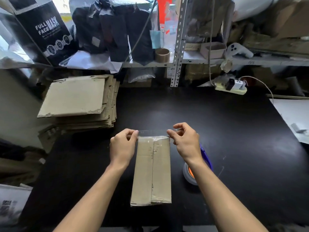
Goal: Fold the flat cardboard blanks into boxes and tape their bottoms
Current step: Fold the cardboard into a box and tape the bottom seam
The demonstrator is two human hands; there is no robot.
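A folded cardboard box [152,171] stands on the black table [234,131] with its bottom flaps up, the centre seam running away from me. A strip of clear tape [153,133] is stretched crosswise over the box's far edge. My left hand [122,146] pinches the tape's left end beside the box's far left corner. At the far right corner my right hand [185,141] pinches the other end. A pile of flat cardboard blanks [78,101] lies at the table's left.
A roll of tape [189,174] on a purple dispenser [206,156] lies just right of the box, partly under my right forearm. A power strip [231,88] with cables sits at the back. Shelves with bags and boxes rise behind. White paper [294,114] lies far right.
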